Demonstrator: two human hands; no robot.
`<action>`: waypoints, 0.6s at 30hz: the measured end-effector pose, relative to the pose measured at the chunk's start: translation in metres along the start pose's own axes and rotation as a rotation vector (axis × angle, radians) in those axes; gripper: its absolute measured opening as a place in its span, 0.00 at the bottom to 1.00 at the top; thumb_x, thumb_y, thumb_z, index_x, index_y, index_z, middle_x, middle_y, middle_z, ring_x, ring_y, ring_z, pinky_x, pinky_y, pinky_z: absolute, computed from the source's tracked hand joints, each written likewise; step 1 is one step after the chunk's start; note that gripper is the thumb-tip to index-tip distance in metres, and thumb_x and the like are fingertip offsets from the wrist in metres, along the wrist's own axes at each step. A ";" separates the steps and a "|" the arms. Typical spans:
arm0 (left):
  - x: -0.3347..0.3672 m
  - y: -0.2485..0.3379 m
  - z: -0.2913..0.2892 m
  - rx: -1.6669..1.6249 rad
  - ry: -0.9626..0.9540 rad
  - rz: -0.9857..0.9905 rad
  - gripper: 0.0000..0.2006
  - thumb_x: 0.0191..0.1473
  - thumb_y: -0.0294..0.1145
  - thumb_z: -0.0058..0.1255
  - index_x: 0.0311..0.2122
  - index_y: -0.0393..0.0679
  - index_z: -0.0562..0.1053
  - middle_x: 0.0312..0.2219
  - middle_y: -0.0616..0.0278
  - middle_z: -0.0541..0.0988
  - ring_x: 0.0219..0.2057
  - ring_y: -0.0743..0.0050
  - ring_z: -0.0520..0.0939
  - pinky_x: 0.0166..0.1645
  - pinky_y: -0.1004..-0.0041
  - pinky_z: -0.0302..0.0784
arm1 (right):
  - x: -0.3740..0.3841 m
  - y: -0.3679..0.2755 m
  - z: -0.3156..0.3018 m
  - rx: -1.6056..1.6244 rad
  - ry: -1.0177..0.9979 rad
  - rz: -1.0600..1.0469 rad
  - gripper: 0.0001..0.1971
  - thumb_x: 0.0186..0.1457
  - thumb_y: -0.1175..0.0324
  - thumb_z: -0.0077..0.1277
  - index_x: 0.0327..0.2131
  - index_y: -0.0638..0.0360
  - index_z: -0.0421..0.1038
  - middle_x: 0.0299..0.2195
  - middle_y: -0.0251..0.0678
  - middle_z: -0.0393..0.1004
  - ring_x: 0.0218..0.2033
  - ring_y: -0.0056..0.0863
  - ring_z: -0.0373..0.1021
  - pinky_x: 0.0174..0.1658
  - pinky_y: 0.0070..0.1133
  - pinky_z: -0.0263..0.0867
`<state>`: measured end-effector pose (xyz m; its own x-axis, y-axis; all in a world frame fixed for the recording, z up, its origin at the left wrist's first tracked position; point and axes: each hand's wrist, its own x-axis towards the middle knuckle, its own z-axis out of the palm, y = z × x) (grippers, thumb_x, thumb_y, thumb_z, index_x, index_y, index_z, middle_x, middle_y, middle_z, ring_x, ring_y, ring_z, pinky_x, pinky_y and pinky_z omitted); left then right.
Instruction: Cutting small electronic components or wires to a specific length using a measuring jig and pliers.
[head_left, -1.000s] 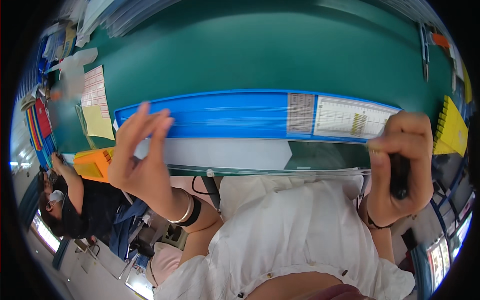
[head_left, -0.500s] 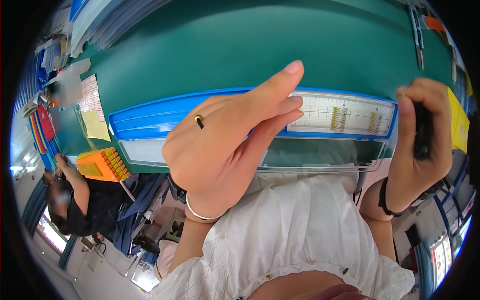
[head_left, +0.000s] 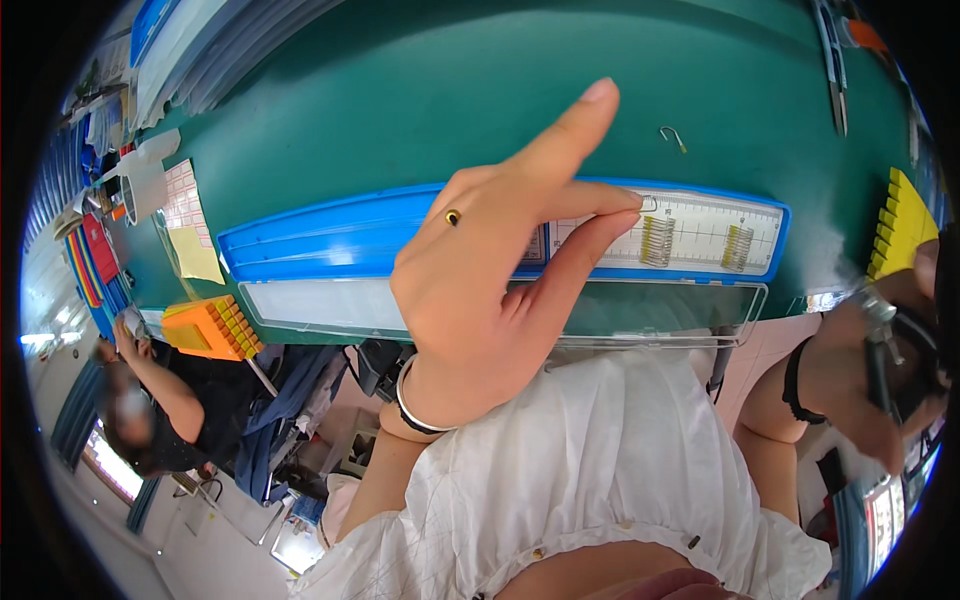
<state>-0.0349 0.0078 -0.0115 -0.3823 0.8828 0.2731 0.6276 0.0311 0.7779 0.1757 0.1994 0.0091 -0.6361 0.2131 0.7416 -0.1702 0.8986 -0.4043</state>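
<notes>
My left hand [head_left: 500, 270] is over a long blue case [head_left: 300, 243], its thumb and a finger pinched on a small bent wire hook [head_left: 650, 205]. Its index finger points up and away. In the case's white ruled section lie two rows of small wire pieces, a denser row [head_left: 657, 243] and a shorter row [head_left: 737, 248]. Another wire hook [head_left: 673, 138] lies on the green mat beyond the case. At the far right my right hand [head_left: 850, 375], smeared by motion, is closed around a dark tool with a shiny metal end [head_left: 880, 312]; its kind is unclear.
The case's clear lid [head_left: 660, 310] hangs open toward me. Tweezers [head_left: 835, 70] lie at the far right, with a yellow ridged block [head_left: 903, 225] nearer. An orange block with yellow pegs [head_left: 210, 328] and a label sheet [head_left: 183, 200] are left. Another person [head_left: 165, 400] sits at left.
My left hand has shifted right, bringing its pinch over the ruled section. My right hand has swung down and right, away from the case. A hook now shows on the mat.
</notes>
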 end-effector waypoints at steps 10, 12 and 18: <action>0.000 0.005 -0.001 -0.199 0.003 -0.121 0.27 0.48 0.16 0.65 0.55 0.30 0.70 0.31 0.59 0.86 0.33 0.80 0.84 0.45 0.77 0.75 | -0.009 -0.046 0.040 0.583 0.053 0.787 0.27 0.54 0.64 0.65 0.42 0.54 0.52 0.40 0.52 0.68 0.25 0.23 0.73 0.30 0.16 0.75; -0.001 0.006 -0.001 -0.238 -0.002 -0.164 0.27 0.48 0.15 0.64 0.55 0.30 0.70 0.31 0.58 0.86 0.34 0.79 0.84 0.45 0.77 0.75 | -0.010 -0.042 0.045 0.602 0.057 0.788 0.26 0.55 0.65 0.64 0.42 0.54 0.52 0.41 0.53 0.69 0.26 0.24 0.73 0.30 0.16 0.75; -0.006 0.000 -0.001 -0.230 -0.041 -0.110 0.25 0.49 0.13 0.63 0.53 0.30 0.70 0.32 0.55 0.86 0.34 0.78 0.84 0.44 0.79 0.75 | -0.012 -0.045 0.051 0.612 0.072 0.823 0.29 0.50 0.57 0.69 0.39 0.55 0.54 0.43 0.57 0.70 0.28 0.28 0.76 0.30 0.17 0.77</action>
<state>-0.0330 0.0020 -0.0122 -0.4084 0.8986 0.1605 0.4111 0.0241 0.9113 0.1531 0.1366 -0.0090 -0.6858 0.7154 0.1337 -0.0694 0.1186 -0.9905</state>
